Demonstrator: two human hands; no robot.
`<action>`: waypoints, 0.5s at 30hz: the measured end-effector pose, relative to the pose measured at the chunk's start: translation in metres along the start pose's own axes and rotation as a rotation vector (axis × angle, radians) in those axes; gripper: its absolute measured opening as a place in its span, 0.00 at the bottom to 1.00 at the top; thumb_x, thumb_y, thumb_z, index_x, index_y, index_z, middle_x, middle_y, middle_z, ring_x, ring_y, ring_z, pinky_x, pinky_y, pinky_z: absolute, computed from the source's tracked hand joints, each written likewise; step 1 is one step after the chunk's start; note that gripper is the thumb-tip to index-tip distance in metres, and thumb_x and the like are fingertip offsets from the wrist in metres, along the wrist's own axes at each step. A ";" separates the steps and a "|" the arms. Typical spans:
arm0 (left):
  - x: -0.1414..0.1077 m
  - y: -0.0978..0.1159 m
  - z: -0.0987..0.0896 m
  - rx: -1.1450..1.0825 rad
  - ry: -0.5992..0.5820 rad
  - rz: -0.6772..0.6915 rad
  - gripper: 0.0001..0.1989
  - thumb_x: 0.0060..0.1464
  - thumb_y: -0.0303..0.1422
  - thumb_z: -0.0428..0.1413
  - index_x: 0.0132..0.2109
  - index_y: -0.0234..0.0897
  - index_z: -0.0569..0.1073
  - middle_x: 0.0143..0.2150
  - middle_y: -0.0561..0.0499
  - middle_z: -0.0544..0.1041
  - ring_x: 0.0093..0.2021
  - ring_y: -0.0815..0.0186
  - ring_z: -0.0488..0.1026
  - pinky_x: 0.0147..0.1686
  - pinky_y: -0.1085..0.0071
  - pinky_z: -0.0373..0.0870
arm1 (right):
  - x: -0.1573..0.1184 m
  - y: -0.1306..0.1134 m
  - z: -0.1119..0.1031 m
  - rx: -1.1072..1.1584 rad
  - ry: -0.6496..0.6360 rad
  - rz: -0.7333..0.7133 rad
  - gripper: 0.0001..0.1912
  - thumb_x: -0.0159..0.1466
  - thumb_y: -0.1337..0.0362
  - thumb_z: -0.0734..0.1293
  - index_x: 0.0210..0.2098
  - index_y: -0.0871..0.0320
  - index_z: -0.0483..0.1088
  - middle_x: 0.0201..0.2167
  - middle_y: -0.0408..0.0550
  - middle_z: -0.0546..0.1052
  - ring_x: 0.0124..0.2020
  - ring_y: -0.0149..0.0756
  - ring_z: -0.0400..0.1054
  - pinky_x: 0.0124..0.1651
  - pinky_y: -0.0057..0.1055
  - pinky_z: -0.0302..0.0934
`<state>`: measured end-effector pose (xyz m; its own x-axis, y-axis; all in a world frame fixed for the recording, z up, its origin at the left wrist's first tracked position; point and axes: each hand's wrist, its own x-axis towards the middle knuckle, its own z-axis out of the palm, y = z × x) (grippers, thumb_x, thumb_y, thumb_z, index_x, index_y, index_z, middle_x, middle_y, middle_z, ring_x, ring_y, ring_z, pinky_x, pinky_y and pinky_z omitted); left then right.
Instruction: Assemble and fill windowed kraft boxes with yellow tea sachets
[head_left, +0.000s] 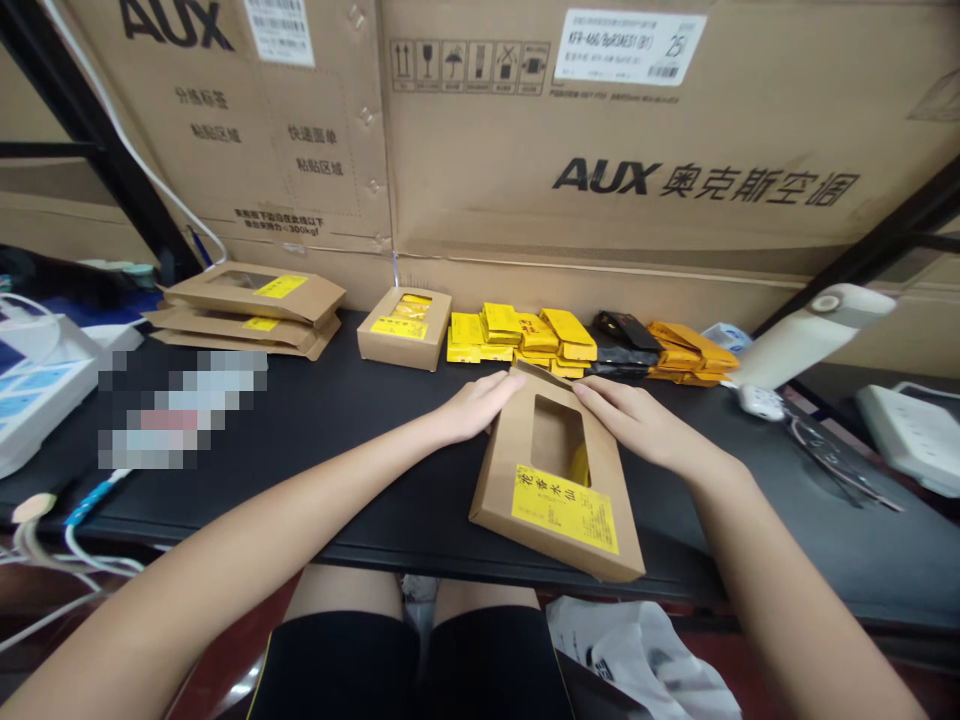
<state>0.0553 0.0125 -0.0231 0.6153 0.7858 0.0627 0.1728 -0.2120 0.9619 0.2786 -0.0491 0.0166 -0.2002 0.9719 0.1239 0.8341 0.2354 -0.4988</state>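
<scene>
A flat brown cardboard box [604, 470] with a cut-out window and a yellow label [564, 510] is tilted over the front of the desk. My left hand [484, 402] grips its far left corner, and my right hand [626, 415] holds the far right edge, fingers partly hidden behind it. The far end flap looks raised between my hands. Something yellow shows through the window's lower right. Just beyond the box lie stacked yellow packets [525, 335], black packets [624, 345] and orange packets [690, 352].
A filled window box [405, 328] stands left of the packets, and flattened-looking boxes [247, 300] are stacked farther left. A white bottle [810, 335], glasses [844, 460] and a power strip [915, 435] lie right. Large AUX cartons [480, 180] back the black desk [352, 400].
</scene>
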 end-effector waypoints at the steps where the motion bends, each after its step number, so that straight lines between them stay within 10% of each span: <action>1: 0.000 0.000 0.000 0.004 0.001 0.001 0.28 0.62 0.50 0.42 0.57 0.37 0.70 0.56 0.44 0.75 0.56 0.54 0.70 0.56 0.60 0.65 | 0.000 0.000 0.000 -0.001 -0.001 0.001 0.24 0.68 0.48 0.55 0.49 0.55 0.74 0.50 0.51 0.78 0.52 0.51 0.70 0.55 0.43 0.62; 15: 0.000 -0.001 0.000 0.003 0.014 -0.009 0.28 0.61 0.50 0.43 0.57 0.37 0.70 0.55 0.44 0.76 0.57 0.54 0.69 0.56 0.60 0.65 | 0.001 0.001 0.000 0.003 -0.002 -0.009 0.24 0.68 0.48 0.54 0.49 0.56 0.73 0.51 0.52 0.77 0.53 0.52 0.69 0.55 0.45 0.62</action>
<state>0.0548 0.0129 -0.0241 0.6031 0.7955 0.0581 0.1807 -0.2071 0.9615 0.2794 -0.0482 0.0158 -0.2088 0.9697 0.1270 0.8308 0.2444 -0.5000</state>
